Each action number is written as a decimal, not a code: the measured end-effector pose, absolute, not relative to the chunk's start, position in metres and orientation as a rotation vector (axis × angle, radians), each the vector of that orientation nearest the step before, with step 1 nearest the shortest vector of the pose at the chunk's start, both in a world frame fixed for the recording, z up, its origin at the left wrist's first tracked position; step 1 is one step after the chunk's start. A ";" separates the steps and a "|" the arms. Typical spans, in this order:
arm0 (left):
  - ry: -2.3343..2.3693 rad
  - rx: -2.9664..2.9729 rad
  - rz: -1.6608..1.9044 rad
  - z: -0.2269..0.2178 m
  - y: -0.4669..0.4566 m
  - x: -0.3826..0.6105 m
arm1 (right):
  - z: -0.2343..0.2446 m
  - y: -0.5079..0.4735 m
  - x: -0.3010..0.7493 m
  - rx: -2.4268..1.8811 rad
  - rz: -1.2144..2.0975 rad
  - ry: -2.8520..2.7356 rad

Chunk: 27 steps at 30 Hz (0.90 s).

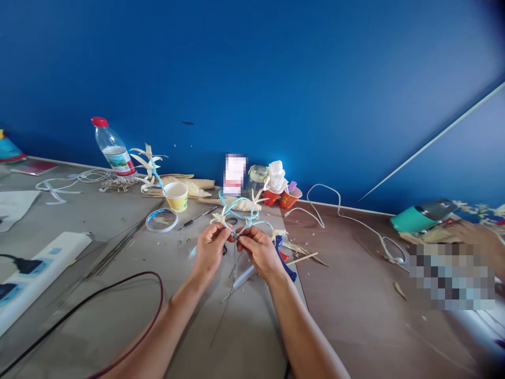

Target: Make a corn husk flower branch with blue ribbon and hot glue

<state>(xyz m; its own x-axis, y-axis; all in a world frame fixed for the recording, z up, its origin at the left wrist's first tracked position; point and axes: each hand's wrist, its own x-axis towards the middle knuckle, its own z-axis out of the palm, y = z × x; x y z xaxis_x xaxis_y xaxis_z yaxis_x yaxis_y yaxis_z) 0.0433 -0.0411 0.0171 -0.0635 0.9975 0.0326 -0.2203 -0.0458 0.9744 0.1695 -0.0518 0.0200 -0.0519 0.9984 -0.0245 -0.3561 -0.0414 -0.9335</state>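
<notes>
My left hand [210, 248] and my right hand [259, 251] meet above the table, both closed in a pinch. Between their fingertips is a blue-wrapped wire stem [235, 235]. Light-blue curved branches with pale, husk-like petals [258, 199] rise from it above my fingers, and thin bare wires [223, 318] hang below. Partly behind my right hand lie a dark-blue tool [290, 267] and a thin wooden stick [302, 258]. A whitish strip [244, 275] lies beneath the hands. The exact finger contact is partly hidden.
Behind stand a yellow paper cup [176, 197], a tape roll [161, 220], a pen [197, 218], red cups [290, 199] and a tilted bottle [114, 150]. At left are a power strip [47, 268] and a dark cable [114, 281]. Another person's hand [473, 237] is at right near a green bottle [412, 219].
</notes>
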 end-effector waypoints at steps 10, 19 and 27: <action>1.076 1.140 1.401 0.017 -0.041 0.043 | 0.020 -0.052 0.162 -1.087 1.348 -0.990; 0.871 0.937 1.296 0.009 -0.041 0.045 | 0.019 -0.052 0.164 -1.131 1.332 -1.151; 0.827 0.837 1.288 0.009 -0.040 0.044 | 0.020 -0.053 0.163 -0.928 1.630 -0.865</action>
